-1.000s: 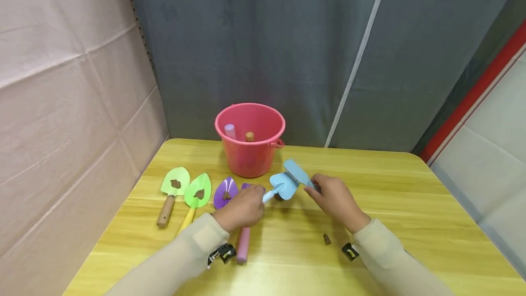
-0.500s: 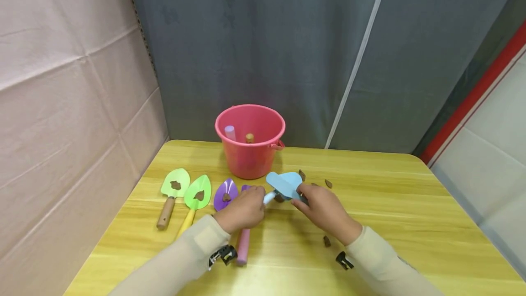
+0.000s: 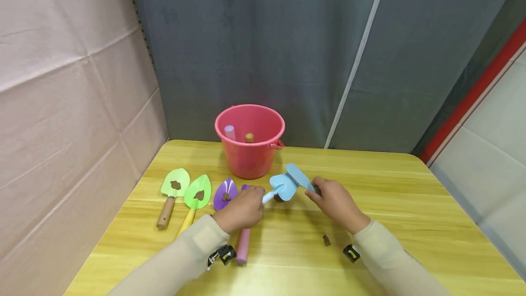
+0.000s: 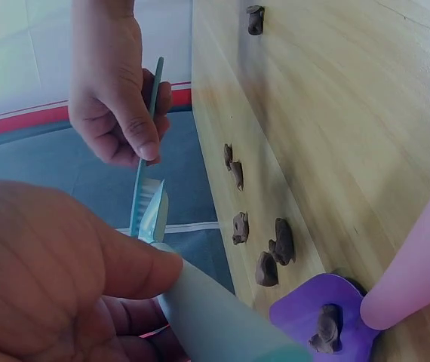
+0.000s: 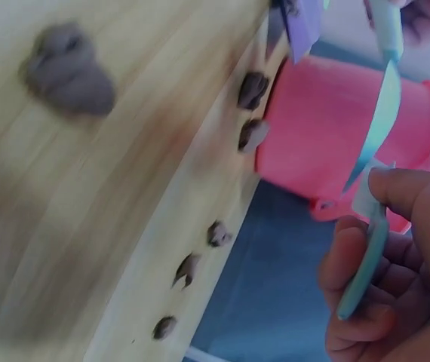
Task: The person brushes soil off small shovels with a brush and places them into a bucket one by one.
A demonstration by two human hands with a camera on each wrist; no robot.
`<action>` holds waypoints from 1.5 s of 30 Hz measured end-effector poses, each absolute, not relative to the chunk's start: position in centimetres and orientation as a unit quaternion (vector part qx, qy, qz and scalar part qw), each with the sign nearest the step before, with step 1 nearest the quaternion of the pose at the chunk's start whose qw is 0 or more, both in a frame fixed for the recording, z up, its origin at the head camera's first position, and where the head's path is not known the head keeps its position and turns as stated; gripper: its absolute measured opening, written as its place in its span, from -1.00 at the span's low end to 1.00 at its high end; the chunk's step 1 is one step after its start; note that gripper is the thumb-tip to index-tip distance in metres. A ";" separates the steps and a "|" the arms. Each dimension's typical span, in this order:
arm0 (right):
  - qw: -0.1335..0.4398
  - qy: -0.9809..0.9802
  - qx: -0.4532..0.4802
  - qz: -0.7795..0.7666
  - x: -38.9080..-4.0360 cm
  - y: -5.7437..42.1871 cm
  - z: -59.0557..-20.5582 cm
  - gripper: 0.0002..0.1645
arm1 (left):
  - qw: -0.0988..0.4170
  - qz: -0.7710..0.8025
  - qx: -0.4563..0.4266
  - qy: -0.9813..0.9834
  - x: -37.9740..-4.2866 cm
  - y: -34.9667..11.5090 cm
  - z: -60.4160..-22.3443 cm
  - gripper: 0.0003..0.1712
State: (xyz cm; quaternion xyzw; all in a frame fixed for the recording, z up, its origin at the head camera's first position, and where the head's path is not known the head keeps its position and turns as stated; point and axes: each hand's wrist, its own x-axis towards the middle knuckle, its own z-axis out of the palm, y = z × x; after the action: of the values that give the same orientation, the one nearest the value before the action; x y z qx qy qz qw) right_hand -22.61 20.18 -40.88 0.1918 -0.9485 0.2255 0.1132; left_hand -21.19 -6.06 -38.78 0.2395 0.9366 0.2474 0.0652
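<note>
My left hand (image 3: 245,209) grips the handle (image 4: 222,309) of a light blue trowel (image 3: 283,185), holding its blade above the table. In my right hand (image 3: 337,202) is a light blue brush (image 3: 299,176), pinched by its handle between thumb and fingers. The brush's bristles meet the far right edge of the trowel blade in the head view. Seen from the left wrist, brush and blade stand nearly face to face. Below them on the table lie several dark brown lumps (image 4: 281,241). Another brown lump (image 3: 326,240) lies nearer me, left of my right wrist.
A pink bucket (image 3: 250,161) behind the hands has two handle ends inside. To the left lie a pale green trowel (image 3: 181,175), a green trowel (image 3: 202,181) and a purple trowel (image 3: 228,185), each bearing a brown lump. A pink handle (image 3: 243,245) extends below my left hand.
My right hand moved the brush left across the trowel blade, covering much of it half a second ago, then back right to the edge. My left hand stays nearly in place.
</note>
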 end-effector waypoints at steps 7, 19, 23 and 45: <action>0.137 -0.949 0.187 0.216 -22.2 19.9 -40.2 -0.80 | 0.062 0.251 0.239 0.936 -21.1 -5.9 -38.5 -0.92; 0.114 -0.946 0.230 0.199 -20.9 17.9 -39.6 -0.73 | 0.052 0.247 0.252 0.934 -20.7 -6.0 -38.4 -0.90; 0.109 -0.948 0.201 0.220 -21.5 18.9 -40.3 -0.80 | 0.056 0.253 0.241 0.935 -20.8 -6.2 -38.5 -0.86; 0.103 -0.955 0.124 0.249 -22.7 23.6 -40.8 -0.78 | -0.012 0.271 0.303 0.914 -23.1 -11.1 -26.6 -0.89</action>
State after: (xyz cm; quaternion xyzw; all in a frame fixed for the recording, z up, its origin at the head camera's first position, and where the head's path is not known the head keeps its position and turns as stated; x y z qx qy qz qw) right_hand -22.69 23.59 -40.85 0.1243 -0.9549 0.2490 0.1031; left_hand -23.12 -11.08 -26.58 0.3034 0.9135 0.2707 -0.0118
